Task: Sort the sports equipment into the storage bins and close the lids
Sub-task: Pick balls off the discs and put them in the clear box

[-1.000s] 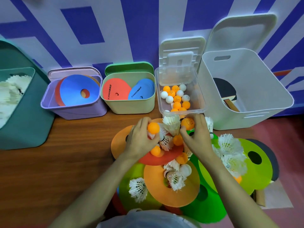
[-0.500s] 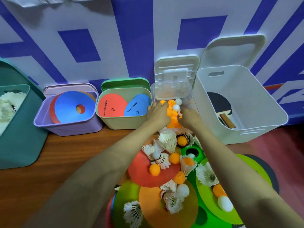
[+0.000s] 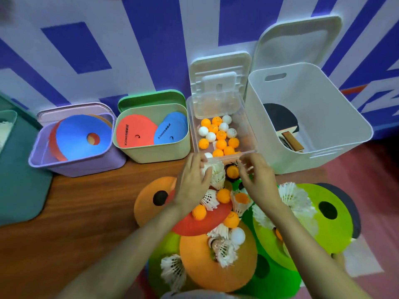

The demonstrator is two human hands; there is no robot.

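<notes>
Now: left grip and right grip are withdrawn from clear bin ahead, both slack, holding nothing. Carried balls delivered; more lie beneath.

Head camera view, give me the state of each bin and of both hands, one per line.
Clear bin, open, part filled with orange and white balls.
White bin, open, paddle inside.
Green bin, open, red disc and blue disc inside.
Purple bin, open, large blue disc on top.
Left hand, fingers relaxed, holding nothing.
Right hand, fingers loosely curled, nothing visibly held.
</notes>
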